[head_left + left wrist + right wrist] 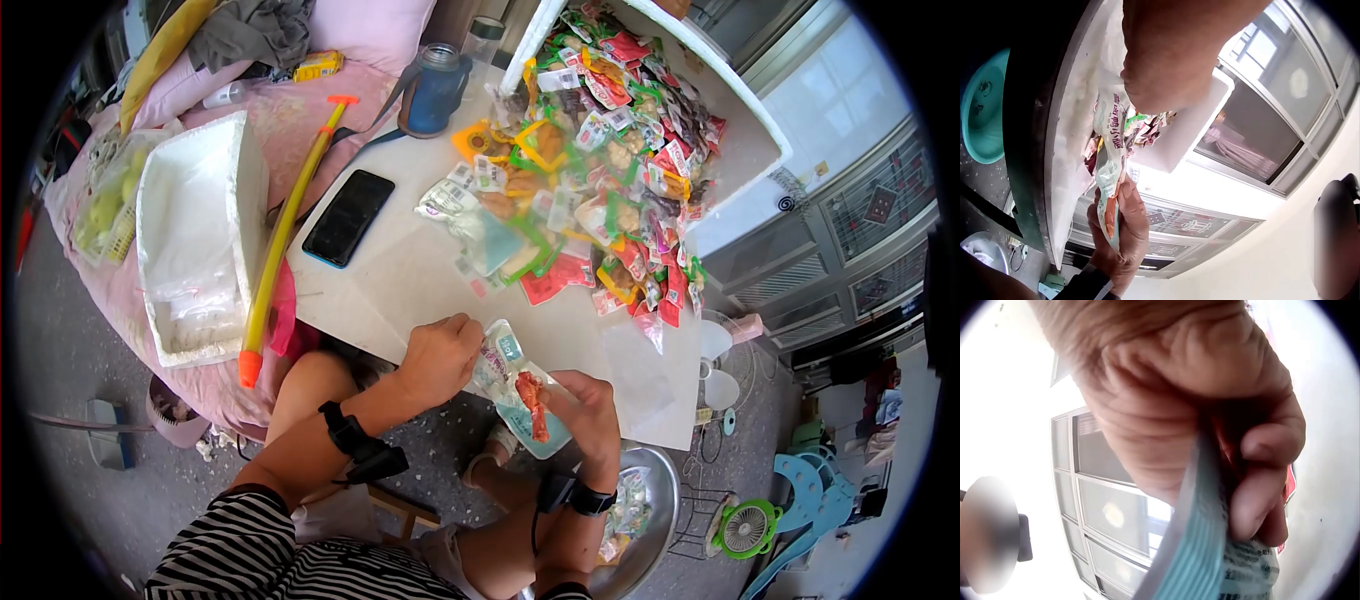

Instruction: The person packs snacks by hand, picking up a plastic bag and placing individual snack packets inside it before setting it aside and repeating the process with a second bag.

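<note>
A clear and teal snack packet (507,362) is held between my two hands above the near edge of the table, tilted. Inside it shows a reddish-brown drumstick (532,400). My right hand (590,410) grips the packet's lower right side, thumb over the front near the meat. Up at the packet's top left, my left hand (440,352) has its fingers curled and pinches the edge. In the left wrist view, the packet (1110,125) hangs between the hands, printed side visible. The right wrist view shows fingers (1257,503) bent around the teal plastic.
A heap of colourful snack packets (600,190) spills from a white foam box (745,165) onto the table (390,290). A phone (348,218) and a blue bottle (432,95) lie left. Further left are another foam box (190,240) and a yellow tube (285,230). Below right stands a metal basin (665,500).
</note>
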